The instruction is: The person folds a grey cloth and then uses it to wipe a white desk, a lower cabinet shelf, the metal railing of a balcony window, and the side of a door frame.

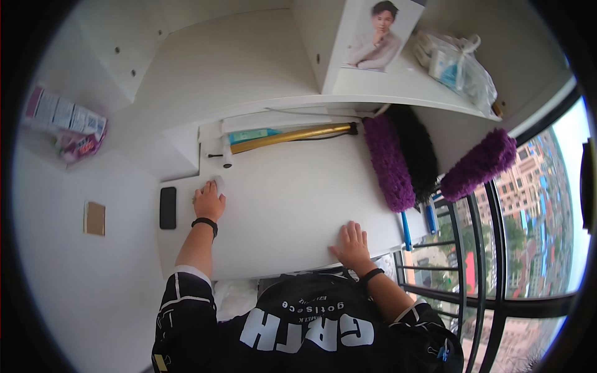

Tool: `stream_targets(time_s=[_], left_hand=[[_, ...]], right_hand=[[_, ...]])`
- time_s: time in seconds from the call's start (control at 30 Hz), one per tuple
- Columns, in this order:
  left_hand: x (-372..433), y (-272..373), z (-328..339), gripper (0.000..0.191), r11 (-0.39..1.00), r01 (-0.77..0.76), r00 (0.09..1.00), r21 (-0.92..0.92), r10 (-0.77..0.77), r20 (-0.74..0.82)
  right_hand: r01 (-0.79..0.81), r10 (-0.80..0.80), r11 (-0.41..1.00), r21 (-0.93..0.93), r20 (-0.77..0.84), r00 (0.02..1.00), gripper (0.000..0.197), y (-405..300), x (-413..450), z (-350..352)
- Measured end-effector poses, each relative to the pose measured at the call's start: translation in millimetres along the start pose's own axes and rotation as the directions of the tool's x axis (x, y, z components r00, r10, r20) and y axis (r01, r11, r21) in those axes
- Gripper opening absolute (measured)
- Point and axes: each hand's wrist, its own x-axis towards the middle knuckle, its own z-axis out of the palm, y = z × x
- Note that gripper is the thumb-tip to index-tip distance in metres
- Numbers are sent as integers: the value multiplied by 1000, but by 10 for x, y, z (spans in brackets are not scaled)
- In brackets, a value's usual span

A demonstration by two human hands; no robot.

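Note:
My left hand (209,203) lies at the left of the white desk top (284,200), its fingers on a small white object (218,184), perhaps a cloth or tissue; whether they grip it I cannot tell. A black smartphone (168,208) lies just left of that hand. My right hand (353,245) rests flat near the desk's front edge with fingers apart and holds nothing. Behind the hands, a gold-coloured hand pump (291,138) with a white end lies over a teal packet (254,135).
Purple fluffy dusters (389,163) (478,165) and a black fluffy duster (415,149) occupy the right side, beside a railed window (499,242). An overhead shelf (373,88) bears a photo print (378,37) and a plastic bag (459,70). Purple-white packages (70,116) stand left.

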Motion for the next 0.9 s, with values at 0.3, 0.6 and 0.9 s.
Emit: stream_targets(time_s=[0.3,0.6,0.9], left_hand=[[-1523,2512,83,63,947,-201,974,-248,221,53],[-1862,3439,74,48,873,-297,953,-386,295,-66],[-1893,1621,95,56,755,656,754,16,-654,-62]], right_hand=[[266,-223,908,324,-165,961,59,712,-61,-462],[386,-384,837,387,-87,919,55,1738,-258,-539],[473,-539,787,397,70,839,63,1714,-83,-403]])
